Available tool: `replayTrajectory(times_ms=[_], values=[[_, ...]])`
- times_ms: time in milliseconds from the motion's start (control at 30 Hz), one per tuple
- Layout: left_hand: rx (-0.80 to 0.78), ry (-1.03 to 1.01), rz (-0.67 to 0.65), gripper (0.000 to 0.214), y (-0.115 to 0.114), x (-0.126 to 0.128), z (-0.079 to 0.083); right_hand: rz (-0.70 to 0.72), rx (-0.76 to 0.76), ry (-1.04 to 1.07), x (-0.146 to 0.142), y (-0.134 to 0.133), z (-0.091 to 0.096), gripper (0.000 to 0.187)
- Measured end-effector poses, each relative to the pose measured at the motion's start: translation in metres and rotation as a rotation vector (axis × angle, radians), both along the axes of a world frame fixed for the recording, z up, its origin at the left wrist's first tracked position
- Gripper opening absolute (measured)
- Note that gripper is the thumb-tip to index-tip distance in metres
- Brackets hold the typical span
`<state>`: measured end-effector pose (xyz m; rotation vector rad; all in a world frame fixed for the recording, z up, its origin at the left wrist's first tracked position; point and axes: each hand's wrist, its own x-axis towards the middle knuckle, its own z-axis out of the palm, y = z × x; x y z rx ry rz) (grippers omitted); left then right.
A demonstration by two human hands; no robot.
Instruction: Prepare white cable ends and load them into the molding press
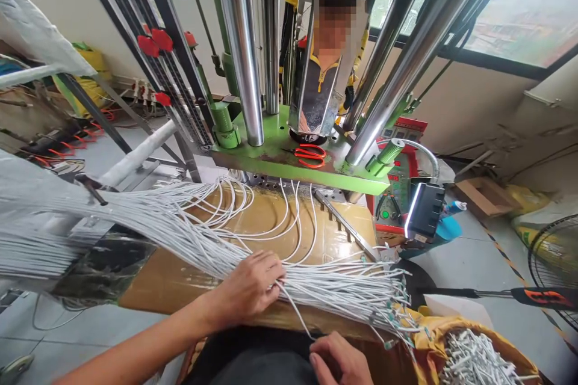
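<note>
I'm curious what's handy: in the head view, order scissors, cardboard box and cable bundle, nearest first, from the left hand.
From the left hand:
1. Cable bundle: under the hand, touching.
2. Scissors: ahead, on the green plate.
3. Cardboard box: far off, to the right.

The cables (334, 290) were white, the press plate (271, 163) green, the scissor handles (312, 155) orange, the floor tape (502, 252) striped black and orange.

white cables (338, 290), long loose bundle, lying across brown board (162, 280), single strand (296, 310) angled aside
</note>
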<state>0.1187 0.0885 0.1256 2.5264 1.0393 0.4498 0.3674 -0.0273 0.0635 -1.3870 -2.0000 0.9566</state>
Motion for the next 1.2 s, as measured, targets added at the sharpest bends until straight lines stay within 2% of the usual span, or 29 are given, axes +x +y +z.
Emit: replayTrajectory(times_ms=[100, 167, 267, 333, 400, 500, 600, 700, 767, 833, 933, 1000, 1067, 1100, 1133, 1200], values=[[-0.281, -0.196, 0.124, 0.014, 0.018, 0.002, 0.024, -0.003, -0.103, 0.205, -0.023, 0.017, 0.021, 0.022], [-0.525, -0.238, 0.193, 0.017, 0.031, 0.002, 0.033, -0.004, -0.285, 0.379, -0.042, 0.029, 0.03, 0.031], [-0.884, -0.294, 0.214, 0.024, 0.046, 0.002, 0.031, -0.058, -0.624, 0.697, -0.068, 0.045, 0.036, 0.047], [-0.953, -0.309, 0.208, 0.027, 0.05, 0.001, 0.028, -0.133, -0.757, 0.891, -0.08, 0.053, 0.038, 0.05], [-0.785, -0.267, 0.225, 0.026, 0.049, 0.002, 0.029, -0.179, -0.786, 0.989, -0.089, 0.06, 0.04, 0.045], [-0.4, -0.18, 0.192, 0.022, 0.036, 0.006, 0.039, -0.176, -0.743, 1.069, -0.095, 0.063, 0.044, 0.043], [-0.203, -0.122, 0.031, 0.015, 0.014, 0.004, 0.046, -0.253, -0.75, 1.335, -0.094, 0.063, 0.048, 0.053], [-0.051, -0.148, -0.049, 0.011, -0.006, -0.014, 0.04, -0.406, -0.773, 1.562, -0.073, 0.059, 0.051, 0.034], [-0.026, -0.207, -0.012, 0.013, -0.016, -0.033, 0.03, -0.512, -0.735, 1.589, -0.047, 0.054, 0.053, 0.025], [-0.093, -0.226, 0.042, 0.013, -0.024, -0.05, 0.019, -0.587, -0.644, 1.532, -0.019, 0.047, 0.054, 0.023], [-0.372, -0.131, 0.093, 0.017, -0.034, -0.055, 0.008, -0.655, -0.498, 1.324, 0.002, 0.038, 0.052, 0.027], [-0.65, -0.075, 0.084, 0.014, -0.04, -0.04, 0.006, -0.672, -0.468, 1.145, -0.006, 0.035, 0.048, 0.031], [-0.933, -0.161, 0.009, 0.046, -0.045, -0.016, 0.008, -0.608, -0.519, 0.979, -0.026, 0.036, 0.044, 0.037], [-1.04, -0.265, -0.029, 0.055, -0.047, -0.004, 0.009, -0.541, -0.555, 0.92, -0.037, 0.037, 0.043, 0.04], [-1.107, -0.382, -0.051, 0.054, -0.048, 0.007, 0.011, -0.461, -0.59, 0.885, -0.045, 0.037, 0.042, 0.041], [-1.112, -0.539, -0.036, 0.044, -0.049, 0.018, 0.014, -0.333, -0.631, 0.914, -0.054, 0.039, 0.042, 0.045]])
